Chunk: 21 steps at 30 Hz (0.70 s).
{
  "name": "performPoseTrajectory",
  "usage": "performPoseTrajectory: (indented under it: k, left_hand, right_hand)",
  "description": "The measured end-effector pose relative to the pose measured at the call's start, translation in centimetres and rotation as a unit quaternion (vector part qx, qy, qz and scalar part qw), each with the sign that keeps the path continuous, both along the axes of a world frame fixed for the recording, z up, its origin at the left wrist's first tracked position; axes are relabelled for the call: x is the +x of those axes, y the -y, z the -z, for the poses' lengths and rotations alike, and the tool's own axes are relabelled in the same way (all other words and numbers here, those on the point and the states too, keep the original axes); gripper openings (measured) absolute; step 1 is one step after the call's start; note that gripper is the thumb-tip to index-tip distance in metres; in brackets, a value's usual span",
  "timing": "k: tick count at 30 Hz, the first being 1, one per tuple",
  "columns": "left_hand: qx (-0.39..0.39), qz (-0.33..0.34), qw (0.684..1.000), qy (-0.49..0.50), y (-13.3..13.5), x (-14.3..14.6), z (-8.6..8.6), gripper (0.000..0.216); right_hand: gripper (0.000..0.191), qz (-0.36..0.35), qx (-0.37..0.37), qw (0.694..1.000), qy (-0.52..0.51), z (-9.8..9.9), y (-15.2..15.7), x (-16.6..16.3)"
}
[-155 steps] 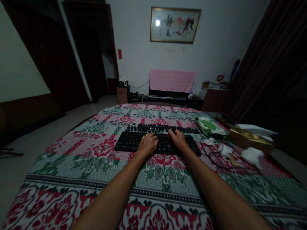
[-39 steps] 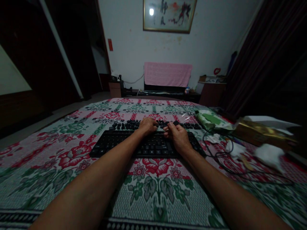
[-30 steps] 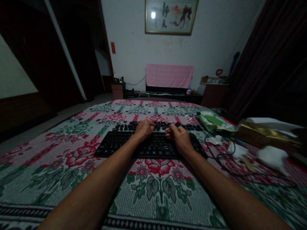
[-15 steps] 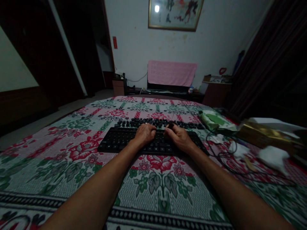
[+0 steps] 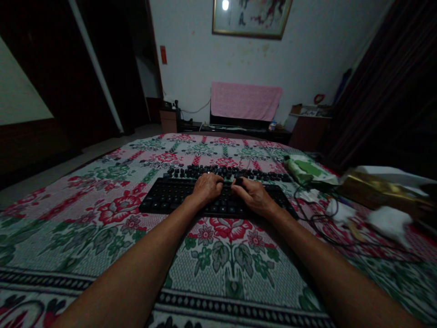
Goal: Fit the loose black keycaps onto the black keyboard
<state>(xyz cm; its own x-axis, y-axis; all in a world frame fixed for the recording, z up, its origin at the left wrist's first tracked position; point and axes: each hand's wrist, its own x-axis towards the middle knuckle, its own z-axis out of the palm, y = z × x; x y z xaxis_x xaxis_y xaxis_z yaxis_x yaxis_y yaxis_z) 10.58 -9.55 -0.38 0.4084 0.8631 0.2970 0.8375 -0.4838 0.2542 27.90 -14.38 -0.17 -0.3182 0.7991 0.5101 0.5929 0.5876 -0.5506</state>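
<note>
A black keyboard (image 5: 167,200) lies on a red and green floral cloth (image 5: 218,255). Just behind it runs a row of loose black keycaps (image 5: 191,172). My left hand (image 5: 206,187) rests on the keyboard's upper middle with its fingers curled under; what they hold, if anything, is hidden. My right hand (image 5: 254,197) sits beside it, pinching a small black keycap (image 5: 239,181) between thumb and fingers over the top rows. The two hands nearly touch.
A dark cable (image 5: 314,223) loops off the keyboard's right end. Right of it lie a green and white packet (image 5: 305,168), a gold box (image 5: 375,193) and white wads (image 5: 385,223). A pink cloth (image 5: 246,101) hangs by the far wall.
Both hands came back from the loose keycap row onto the keyboard. The right hand carried a keycap with it and lowered it to the upper rows. The view shifted slightly.
</note>
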Motion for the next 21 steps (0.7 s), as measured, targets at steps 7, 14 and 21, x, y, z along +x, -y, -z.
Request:
performPoseTrajectory:
  k: [7,14,21]
  left_hand:
    - [0.002,0.001,1.0,-0.003,-0.07,0.03,0.16,0.035]
    - [0.007,-0.006,1.0,-0.013,-0.12,0.07,0.28,0.035]
    - [0.001,-0.009,1.0,-0.006,-0.17,0.07,0.34,0.034]
  right_hand:
    - [0.022,-0.012,0.011,1.0,0.01,0.1,0.19,-0.23]
    - [0.02,-0.001,-0.002,1.0,0.0,0.24,0.26,-0.45]
    - [0.026,0.063,-0.049,0.979,-0.185,0.59,-0.07,-0.07]
